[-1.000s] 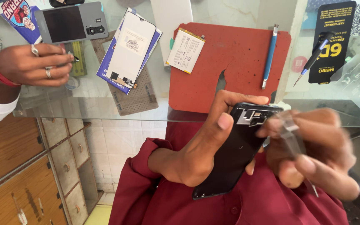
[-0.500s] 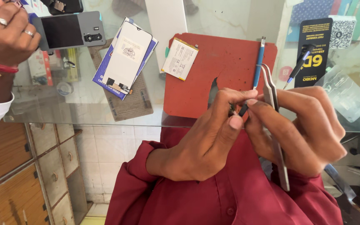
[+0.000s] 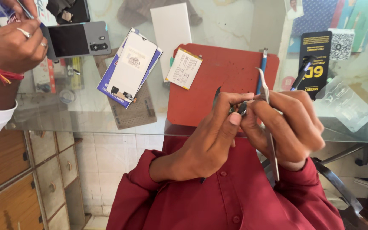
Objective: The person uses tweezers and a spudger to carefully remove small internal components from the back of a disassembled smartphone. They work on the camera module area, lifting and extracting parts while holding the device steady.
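Since our left hand (image 3: 211,136) and right hand (image 3: 290,127) pinch fingertips together on a small dark part (image 3: 240,108), we judge it light, fragile, best gripped by its edges, tweezers (image 3: 269,123) alongside.

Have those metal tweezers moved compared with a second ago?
Yes. The tweezers in the right hand now stand nearly upright, tip against the red mat; earlier they lay below it.

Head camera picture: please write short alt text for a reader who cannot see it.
The left hand and right hand pinch a small dark part over a red mat on a glass table, the right hand also holding tweezers. Another person's hand is at the upper left.
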Demonstrator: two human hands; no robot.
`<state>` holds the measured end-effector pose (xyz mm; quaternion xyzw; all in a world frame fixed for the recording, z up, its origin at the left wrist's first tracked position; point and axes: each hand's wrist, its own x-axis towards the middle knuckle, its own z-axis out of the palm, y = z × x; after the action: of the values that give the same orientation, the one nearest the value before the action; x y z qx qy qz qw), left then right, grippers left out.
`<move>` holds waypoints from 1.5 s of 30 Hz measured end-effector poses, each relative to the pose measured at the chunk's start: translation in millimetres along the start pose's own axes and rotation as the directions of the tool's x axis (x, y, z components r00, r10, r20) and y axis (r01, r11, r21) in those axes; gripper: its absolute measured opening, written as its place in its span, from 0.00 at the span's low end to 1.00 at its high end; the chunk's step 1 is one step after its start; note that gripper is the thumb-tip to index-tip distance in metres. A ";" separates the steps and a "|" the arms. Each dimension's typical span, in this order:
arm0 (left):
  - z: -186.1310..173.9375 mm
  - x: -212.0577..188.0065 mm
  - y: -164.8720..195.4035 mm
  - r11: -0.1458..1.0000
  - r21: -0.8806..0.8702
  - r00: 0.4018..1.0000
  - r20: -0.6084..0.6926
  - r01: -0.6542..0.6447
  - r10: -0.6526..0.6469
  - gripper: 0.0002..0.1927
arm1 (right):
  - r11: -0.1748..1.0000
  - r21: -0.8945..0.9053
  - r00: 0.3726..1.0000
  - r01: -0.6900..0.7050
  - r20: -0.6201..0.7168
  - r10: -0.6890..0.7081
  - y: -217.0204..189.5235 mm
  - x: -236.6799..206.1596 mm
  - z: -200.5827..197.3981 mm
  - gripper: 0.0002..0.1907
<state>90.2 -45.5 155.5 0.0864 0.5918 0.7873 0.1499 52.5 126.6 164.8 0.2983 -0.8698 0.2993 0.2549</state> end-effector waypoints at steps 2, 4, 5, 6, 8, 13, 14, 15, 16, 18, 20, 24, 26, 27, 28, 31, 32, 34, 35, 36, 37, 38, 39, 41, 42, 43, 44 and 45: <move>-1.8 0.8 -1.1 0.990 0.031 0.990 0.016 0.138 -0.139 0.25 | 0.999 0.033 1.000 -0.013 -0.012 0.013 2.8 -2.3 5.0 0.11; -2.0 2.2 -2.8 0.992 -0.061 0.993 0.032 0.112 -0.110 0.25 | 0.997 0.068 0.996 -0.033 -0.080 0.039 6.2 -5.4 11.0 0.10; -2.3 2.5 -3.1 0.989 -0.106 0.994 0.040 0.101 -0.097 0.25 | 0.995 0.086 0.992 -0.045 -0.113 0.054 7.8 -7.1 13.4 0.10; -2.4 2.5 -3.6 0.980 -0.164 0.994 0.041 0.109 -0.104 0.26 | 0.988 0.134 0.987 -0.073 -0.134 0.091 9.1 -9.3 15.0 0.09; -3.2 1.4 -2.9 0.952 -0.277 0.992 0.037 0.127 -0.121 0.27 | 0.966 0.229 0.973 -0.119 -0.169 0.159 11.1 -13.4 18.0 0.07; -5.2 -2.4 -1.0 0.886 -0.440 0.989 0.057 0.144 -0.133 0.31 | 0.869 0.465 0.908 -0.170 -0.270 0.321 11.1 -20.6 24.7 0.08; -4.9 -2.7 -1.3 0.854 -0.499 0.989 0.071 0.149 -0.131 0.31 | 0.836 0.524 0.886 -0.165 -0.294 0.359 10.7 -20.1 25.7 0.09; -4.8 -3.0 -1.7 0.843 -0.521 0.991 0.075 0.137 -0.115 0.30 | 0.800 0.580 0.861 -0.154 -0.318 0.397 10.7 -18.5 26.0 0.11; -3.8 -3.1 -2.3 0.831 -0.542 0.992 0.078 0.126 -0.099 0.30 | 0.762 0.635 0.836 -0.129 -0.343 0.428 10.0 -16.0 25.4 0.12; -3.9 -4.4 -2.9 0.812 -0.571 0.992 0.096 0.124 -0.084 0.29 | 0.736 0.672 0.838 -0.081 -0.354 0.415 8.0 -8.4 21.1 0.15; -4.2 -6.3 -2.8 0.801 -0.581 0.989 0.121 0.144 -0.091 0.30 | 0.755 0.651 0.875 -0.079 -0.318 0.365 0.8 -0.7 12.0 0.19; -3.6 -10.2 -0.7 0.804 -0.572 0.986 0.129 0.163 -0.108 0.31 | 0.780 0.569 0.904 -0.261 -0.139 0.403 -27.7 1.7 -10.1 0.19; -2.1 -12.2 0.9 0.810 -0.568 0.989 0.121 0.143 -0.089 0.31 | 0.858 0.433 0.949 -0.275 -0.021 0.315 -28.3 0.4 -22.4 0.13; -1.1 -13.3 1.5 0.814 -0.566 0.990 0.117 0.131 -0.078 0.31 | 0.900 0.367 0.969 -0.233 0.014 0.246 -27.5 -1.7 -27.0 0.11; -0.5 -14.6 2.3 0.820 -0.562 0.992 0.109 0.112 -0.061 0.31 | 0.945 0.306 0.993 -0.115 0.009 0.118 -19.3 -2.5 -25.8 0.12; 2.9 -18.4 3.5 0.840 -0.537 0.997 0.059 0.075 -0.051 0.31 | 0.968 0.243 0.998 -0.060 0.028 0.055 -14.8 -13.6 -24.1 0.12; 3.7 -19.3 3.4 0.850 -0.524 0.998 0.044 0.059 -0.043 0.31 | 0.966 0.243 0.996 -0.094 0.036 0.087 -15.6 -18.1 -22.6 0.12; 4.7 -21.0 2.8 0.871 -0.491 1.000 0.024 0.025 -0.015 0.29 | 0.972 0.229 0.992 -0.042 -0.110 0.069 -17.3 -27.6 -7.7 0.12; 5.0 -21.5 2.3 0.883 -0.469 1.000 0.018 0.009 -0.001 0.29 | 0.976 0.219 0.981 -0.019 -0.183 0.060 -18.6 -31.6 -3.3 0.12; 5.1 -22.0 1.8 0.895 -0.445 1.000 0.012 -0.007 0.014 0.28 | 0.979 0.202 0.984 -0.003 -0.175 0.039 -18.2 -34.5 -2.6 0.13; 5.1 -22.1 1.2 0.909 -0.415 1.000 0.003 -0.021 0.025 0.28 | 0.983 0.184 0.986 0.015 -0.168 0.017 -17.9 -36.8 -1.6 0.13; 5.4 -22.2 0.6 0.915 -0.403 1.000 -0.004 -0.030 0.031 0.28 | 0.986 0.166 0.987 0.032 -0.161 -0.004 -17.8 -38.4 -1.1 0.13; 5.5 -22.3 0.0 0.920 -0.391 0.999 -0.011 -0.038 0.037 0.28 | 0.985 0.168 0.987 0.028 -0.160 -0.001 -17.7 -39.3 -0.2 0.13; 6.7 -22.6 -0.9 0.916 -0.399 0.999 -0.023 -0.042 0.036 0.28 | 0.985 0.170 0.988 0.019 -0.157 0.008 -16.5 -39.6 0.1 0.13; 7.3 -22.8 -1.2 0.914 -0.402 0.999 -0.028 -0.045 0.037 0.28 | 0.985 0.170 0.986 0.024 -0.166 0.005 -16.1 -39.2 0.5 0.13; 7.9 -23.1 -1.7 0.914 -0.402 0.999 -0.033 -0.049 0.039 0.28 | 0.985 0.171 0.985 0.029 -0.175 0.001 -16.0 -38.7 1.0 0.13; 8.2 -23.4 -1.8 0.914 -0.402 0.999 -0.033 -0.050 0.040 0.28 | 0.985 0.170 0.983 0.034 -0.185 -0.002 -15.9 -38.0 1.7 0.13; 8.6 -23.8 -2.3 0.914 -0.402 0.999 -0.033 -0.051 0.041 0.28 | 0.984 0.173 0.981 0.038 -0.195 -0.004 -16.6 -37.6 2.8 0.13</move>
<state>115.6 -45.2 156.7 0.0583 0.4165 0.8966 0.1387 88.9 127.9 145.6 0.2983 -0.8078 0.3998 0.3139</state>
